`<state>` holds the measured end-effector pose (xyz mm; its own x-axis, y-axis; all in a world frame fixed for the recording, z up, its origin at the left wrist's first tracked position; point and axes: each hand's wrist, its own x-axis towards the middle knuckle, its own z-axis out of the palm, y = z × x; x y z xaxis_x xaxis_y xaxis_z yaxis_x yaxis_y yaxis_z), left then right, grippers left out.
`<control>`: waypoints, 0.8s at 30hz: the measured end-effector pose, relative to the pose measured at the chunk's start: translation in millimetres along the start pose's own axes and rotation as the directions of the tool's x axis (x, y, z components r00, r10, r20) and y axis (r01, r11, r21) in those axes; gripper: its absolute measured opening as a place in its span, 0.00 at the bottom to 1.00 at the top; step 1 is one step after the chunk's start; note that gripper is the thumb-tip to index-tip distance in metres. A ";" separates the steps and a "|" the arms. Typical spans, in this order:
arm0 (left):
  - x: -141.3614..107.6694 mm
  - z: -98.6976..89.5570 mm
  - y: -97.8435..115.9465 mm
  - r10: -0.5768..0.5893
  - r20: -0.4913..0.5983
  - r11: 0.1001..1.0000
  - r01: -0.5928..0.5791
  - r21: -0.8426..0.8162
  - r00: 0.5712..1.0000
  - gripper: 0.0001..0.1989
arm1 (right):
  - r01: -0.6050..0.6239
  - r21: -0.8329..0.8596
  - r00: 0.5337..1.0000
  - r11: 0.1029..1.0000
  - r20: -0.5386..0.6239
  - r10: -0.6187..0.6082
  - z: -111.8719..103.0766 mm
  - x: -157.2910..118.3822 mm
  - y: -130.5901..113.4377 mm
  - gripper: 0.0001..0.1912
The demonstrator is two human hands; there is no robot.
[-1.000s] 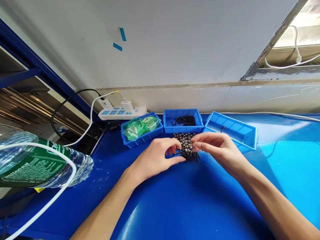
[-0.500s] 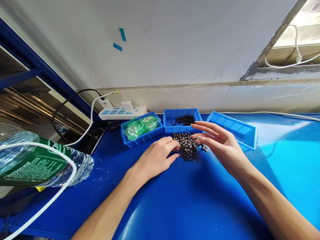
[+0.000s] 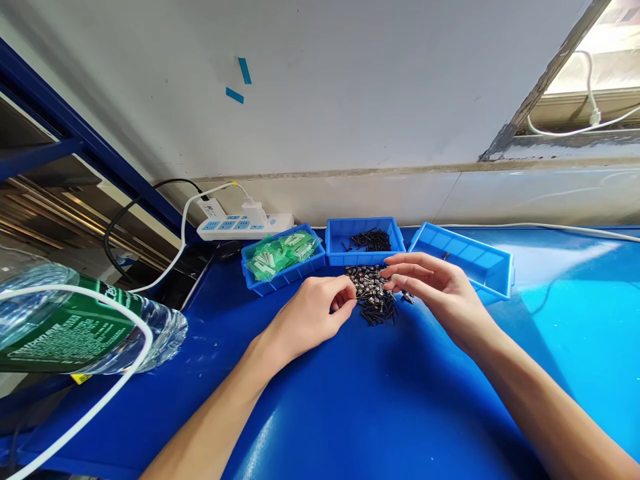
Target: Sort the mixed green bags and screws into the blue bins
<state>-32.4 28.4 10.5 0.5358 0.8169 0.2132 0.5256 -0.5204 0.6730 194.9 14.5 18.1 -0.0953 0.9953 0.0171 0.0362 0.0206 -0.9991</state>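
A heap of small dark screws [image 3: 375, 297] lies on the blue tabletop [image 3: 350, 407]. At the heap's left edge my left hand [image 3: 317, 310] has thumb and forefinger pinched together; whatever is between the tips is too small to make out. My right hand [image 3: 440, 290] hovers at the heap's right side, fingers apart and curved, with nothing visible in it. Behind the heap sits a blue bin [image 3: 335, 237] with black screws. To its right, an angled blue bin [image 3: 480, 257] has a small dark piece inside. The left blue bin [image 3: 285, 277] contains green-and-clear packets [image 3: 280, 257].
A white power strip [image 3: 240, 230] with plugged-in cables stands by the wall at the back left. A large bottle with a green label [image 3: 95, 327] lies at the left, a white cable [image 3: 143, 333] crossing before it. Another white cable runs along the wall.
My left thumb and forefinger have closed together at the heap's edge. My right fingers have curled slightly and drawn closer together. A small dark piece now shows more clearly in the right bin.
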 end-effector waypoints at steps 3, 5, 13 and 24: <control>0.4 -0.9 3.7 -0.013 -0.071 0.993 0.004 -0.121 0.997 0.06 | 0.023 -0.067 1.000 0.998 0.015 -0.022 2.7 -0.7 -1.5 0.17; 0.9 -1.1 5.7 -0.016 -0.109 0.982 -0.005 -0.190 0.994 0.05 | 0.056 -0.108 0.998 0.993 0.024 -0.054 5.1 -1.5 -1.8 0.17; -0.6 -0.4 9.3 -0.052 -0.156 0.947 -0.001 -0.320 0.986 0.03 | 0.022 -0.120 0.984 0.992 0.176 -0.001 8.2 -4.0 -2.5 0.18; -0.1 -0.3 11.7 -0.029 -0.131 0.952 -0.013 -0.305 0.991 0.05 | -0.125 -0.047 0.973 0.991 0.189 0.132 8.2 -1.8 -1.4 0.21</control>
<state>-26.5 22.3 18.6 0.4290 0.8571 0.2850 0.2918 -0.4301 0.8543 186.9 12.0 19.2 -0.2763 0.9532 -0.1226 0.0947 -0.1000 -0.9905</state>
